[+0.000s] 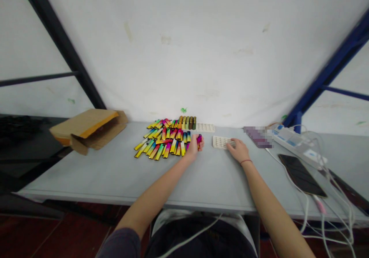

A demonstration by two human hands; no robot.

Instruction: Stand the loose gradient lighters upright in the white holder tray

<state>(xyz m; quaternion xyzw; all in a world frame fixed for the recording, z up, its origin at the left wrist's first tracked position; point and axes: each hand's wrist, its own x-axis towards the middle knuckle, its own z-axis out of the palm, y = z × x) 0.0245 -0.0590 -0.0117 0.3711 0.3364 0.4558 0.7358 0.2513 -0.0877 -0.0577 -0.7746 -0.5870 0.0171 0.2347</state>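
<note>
A: Rear?
B: White wall [187,65], bearing brownish smudges [165,40] and a green mark [183,110].
A: Sides?
B: Left of view: sloping dark post [60,39], dark crossbar [37,78]. Right: sloping blue post [331,69], blue crossbar [346,92].
A: Worktop [138,181] and floor [72,231]?
B: Worktop: grey, rear edge at the wall. Floor: red tiles.

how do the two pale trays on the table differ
The near tray is touched by the right hand; no hand touches the far tray. The far tray lies close to the wall, by the block of upright pieces; the near tray sits farther from it. Both are pale, with rows of small cells.
</note>
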